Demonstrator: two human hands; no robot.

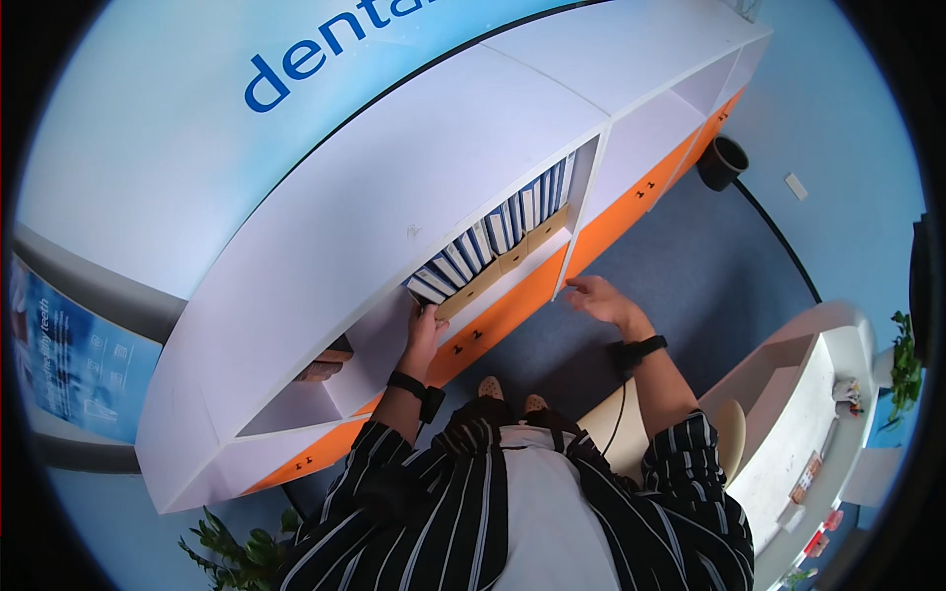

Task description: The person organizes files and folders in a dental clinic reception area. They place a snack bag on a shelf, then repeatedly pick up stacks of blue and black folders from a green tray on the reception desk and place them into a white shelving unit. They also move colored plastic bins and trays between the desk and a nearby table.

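Observation:
My left hand (424, 332) is at the near left end of a row of blue-and-white binders (473, 247) in an open white cabinet shelf. Its thumb and fingers close around the end of a tan file holder (469, 290) in which the binders stand. Some of its fingertips are hidden behind that end. My right hand (600, 299) hangs in the air by the cabinet's upright divider, fingers apart and nothing in it. Both wrists wear black bands.
Orange cabinet doors (510, 310) with small dark knobs run below the shelf. Brown books or boxes (329, 360) lie at the shelf's left. A beige chair (617, 428) and a curved white desk (791, 436) stand to the right. A black bin (722, 162) sits far back; a plant (240, 554) is lower left.

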